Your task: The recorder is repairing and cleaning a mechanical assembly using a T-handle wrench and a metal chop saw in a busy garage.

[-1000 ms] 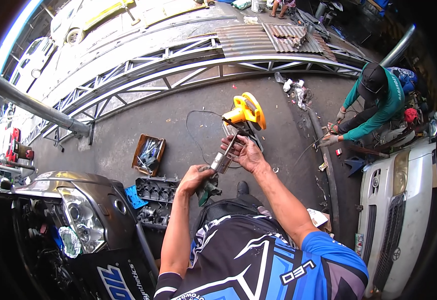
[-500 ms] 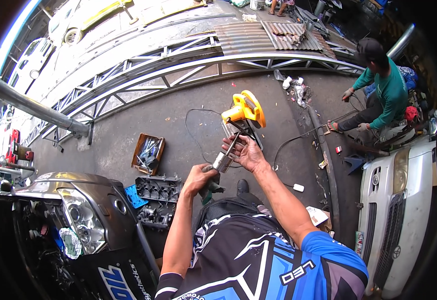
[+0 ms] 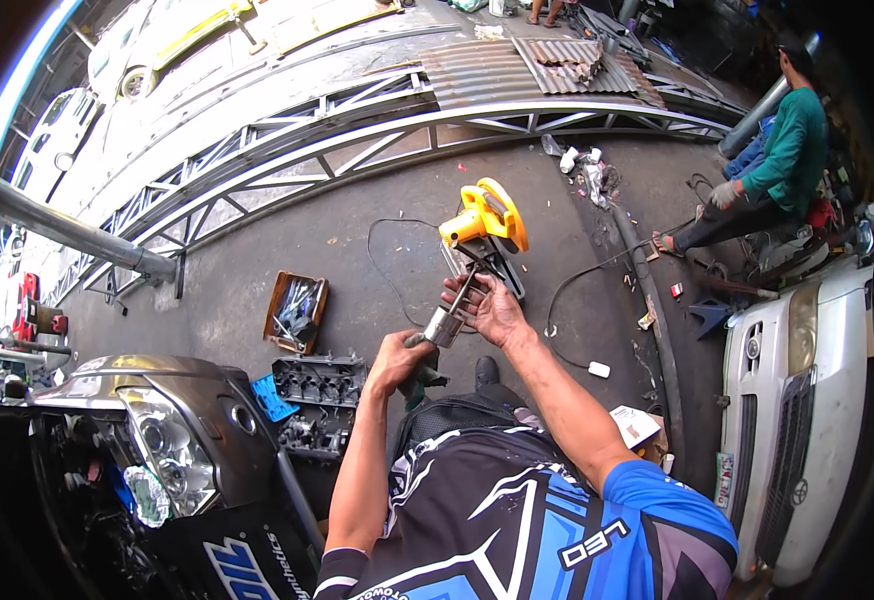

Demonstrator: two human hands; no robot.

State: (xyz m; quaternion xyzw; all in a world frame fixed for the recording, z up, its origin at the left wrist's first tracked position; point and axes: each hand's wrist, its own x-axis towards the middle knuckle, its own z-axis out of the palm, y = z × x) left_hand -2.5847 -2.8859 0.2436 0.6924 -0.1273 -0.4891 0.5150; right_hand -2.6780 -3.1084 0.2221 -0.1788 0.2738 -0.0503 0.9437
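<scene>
In front of my body I hold a silver piston [image 3: 444, 327] with a dark connecting rod [image 3: 466, 292] rising from it at a slant. My left hand [image 3: 397, 360] is closed at the piston's lower left side, and a dark green cloth or glove [image 3: 423, 384] hangs under it. My right hand [image 3: 498, 312] has its fingers curled around the rod, palm turned up. Just beyond, a yellow cut-off saw [image 3: 479, 222] stands on the floor, its base partly hidden behind my right hand.
A wooden tray [image 3: 276, 342] of tools and engine parts [image 3: 317, 385] lie at left, near a car front [image 3: 197, 400]. A white vehicle [image 3: 777, 400] stands at right. A cable [image 3: 587, 275] crosses the floor toward a co-worker [image 3: 797, 150]. Steel trusses [image 3: 377, 155] lie beyond.
The co-worker at right has risen from a low, bent posture to a more upright one. My hands and the piston hold almost the same place; the view has shifted slightly.
</scene>
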